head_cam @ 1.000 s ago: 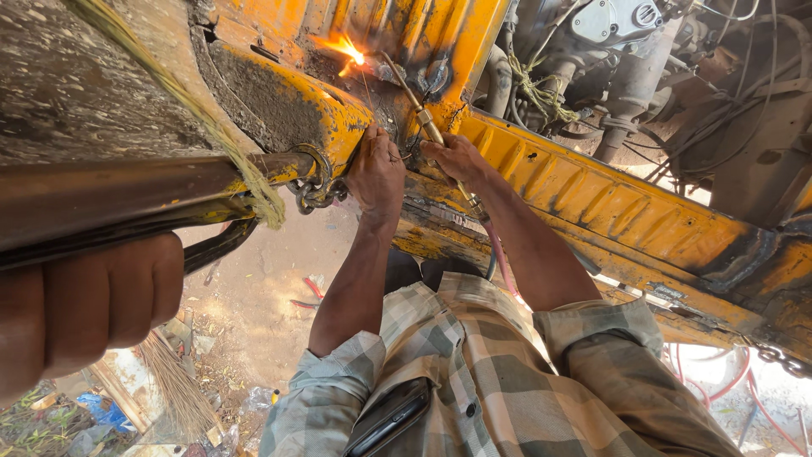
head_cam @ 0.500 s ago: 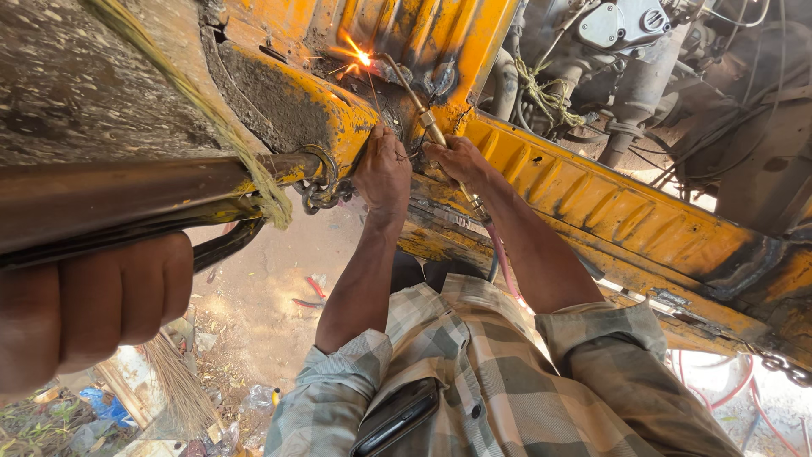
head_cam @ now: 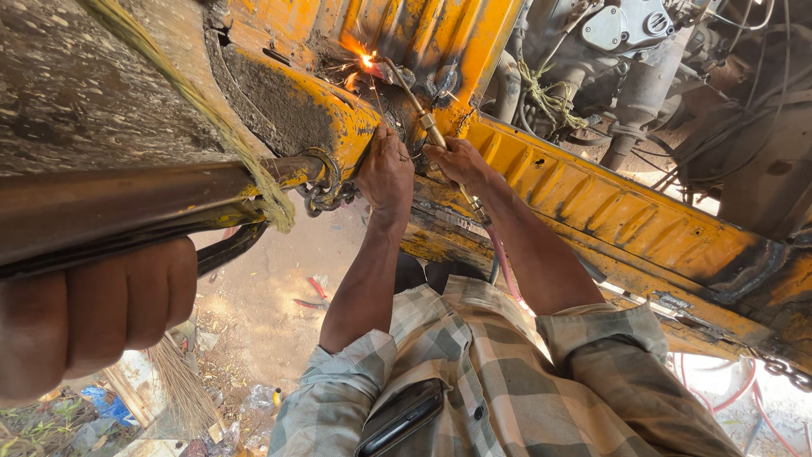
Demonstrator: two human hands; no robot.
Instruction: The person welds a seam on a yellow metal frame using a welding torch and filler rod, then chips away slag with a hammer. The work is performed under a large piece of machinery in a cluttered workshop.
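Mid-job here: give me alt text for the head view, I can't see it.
The right hand holds a brass gas torch whose flame throws sparks on a yellow vehicle body, the left hand braced beside it. Another person's hand grips a metal bar at left.

Shirt: checked shirt (head_cam: pixel 516 381) in grey-green, cream and tan, of soft woven cloth.
Sleeves: left sleeve (head_cam: pixel 342 372) and right sleeve (head_cam: pixel 609 338) rolled into thick cuffs at the elbows, forearms bare below them.
Front: a small dark button (head_cam: pixel 478 414) on the placket.
Pocket: chest pocket with a black phone (head_cam: pixel 402 416) sticking out.
Hands: left hand (head_cam: pixel 385 173) and right hand (head_cam: pixel 461 161) bare.
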